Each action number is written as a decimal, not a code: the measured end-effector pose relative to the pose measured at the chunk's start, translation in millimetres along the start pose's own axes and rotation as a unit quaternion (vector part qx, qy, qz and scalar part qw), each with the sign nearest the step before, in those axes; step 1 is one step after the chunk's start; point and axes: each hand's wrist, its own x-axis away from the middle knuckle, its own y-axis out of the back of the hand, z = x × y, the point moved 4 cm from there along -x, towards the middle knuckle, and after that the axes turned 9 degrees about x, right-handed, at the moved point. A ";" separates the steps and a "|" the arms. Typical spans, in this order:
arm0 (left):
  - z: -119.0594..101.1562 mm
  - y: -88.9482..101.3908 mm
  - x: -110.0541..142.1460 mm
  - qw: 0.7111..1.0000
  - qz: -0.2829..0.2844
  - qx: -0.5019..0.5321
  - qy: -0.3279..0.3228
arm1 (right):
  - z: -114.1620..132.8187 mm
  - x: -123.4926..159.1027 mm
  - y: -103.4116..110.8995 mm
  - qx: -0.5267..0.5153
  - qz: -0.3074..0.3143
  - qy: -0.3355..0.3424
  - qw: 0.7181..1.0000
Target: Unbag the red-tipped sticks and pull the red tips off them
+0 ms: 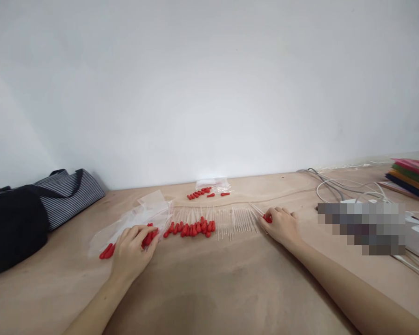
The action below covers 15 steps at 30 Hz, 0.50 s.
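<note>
My left hand [131, 249] is closed around several red rubber bulbs [148, 237], over the clear plastic bags [129, 216]. More red bulbs [107, 251] lie just left of its wrist. In the middle of the table, droppers with red bulbs [195, 228] lie side by side, their clear tubes pointing away from me. To their right runs a row of bare clear tubes [235, 221]. At the right end of that row, my right hand [282, 225] pinches droppers by their red bulbs [267, 218]; thin tubes stick out toward the back left. How many it holds is unclear.
Farther back, several red bulbs [199, 192] lie beside a small clear bag [214, 184]. A black and striped bag [73, 195] stands at left. Cables [330, 181], a blurred-out item [366, 225] and stacked coloured sheets [410, 177] occupy the right. A white wall [209, 93] rises behind.
</note>
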 end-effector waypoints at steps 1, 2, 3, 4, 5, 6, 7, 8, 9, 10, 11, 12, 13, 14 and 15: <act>-5.9 0.0 0.4 1.000 -0.013 0.010 -0.013 | 0.5 0.0 -0.5 0.001 0.006 0.000 1.000; -12.2 -0.5 1.2 0.999 -0.021 0.020 -0.025 | 0.7 0.0 -1.1 0.004 0.012 -0.002 1.000; -18.9 -1.6 2.4 0.999 -0.024 0.031 -0.037 | 0.8 -0.3 -1.7 0.007 0.016 -0.003 1.000; -25.9 -3.3 3.9 0.998 -0.021 0.044 -0.050 | 0.8 -0.6 -2.3 0.013 0.020 -0.004 1.000; -33.0 -5.5 5.6 0.996 -0.014 0.057 -0.061 | 0.9 -0.9 -2.7 0.019 0.022 -0.003 1.000; -40.3 -7.9 7.4 0.995 -0.003 0.073 -0.073 | 1.1 -1.2 -2.8 0.025 0.024 -0.001 0.999; -47.7 -10.6 9.3 0.992 0.009 0.090 -0.084 | 1.5 -1.5 -2.8 0.030 0.025 0.002 0.999; -54.9 -13.2 11.2 0.989 0.021 0.109 -0.094 | 2.1 -1.7 -2.5 0.034 0.026 0.005 0.999; -61.7 -15.6 12.9 0.986 0.032 0.126 -0.102 | 3.0 -1.8 -2.1 0.038 0.027 0.008 0.999; -68.0 -17.9 14.4 0.983 0.041 0.142 -0.109 | 4.0 -1.8 -1.6 0.041 0.029 0.012 0.999; -73.7 -19.9 15.6 0.980 0.050 0.157 -0.115 | 5.2 -1.8 -1.0 0.045 0.030 0.016 0.998; -78.7 -21.6 16.6 0.977 0.058 0.168 -0.121 | 6.2 -1.8 -0.4 0.048 0.032 0.020 0.998; -82.8 -23.0 17.4 0.974 0.065 0.176 -0.126 | 7.1 -1.8 0.3 0.051 0.033 0.022 0.998; -86.0 -24.1 17.9 0.972 0.073 0.183 -0.132 | 7.5 -1.9 1.1 0.050 0.033 0.022 0.998; -88.2 -24.8 18.3 0.970 0.079 0.188 -0.136 | 7.3 -2.0 2.2 0.047 0.030 0.019 0.998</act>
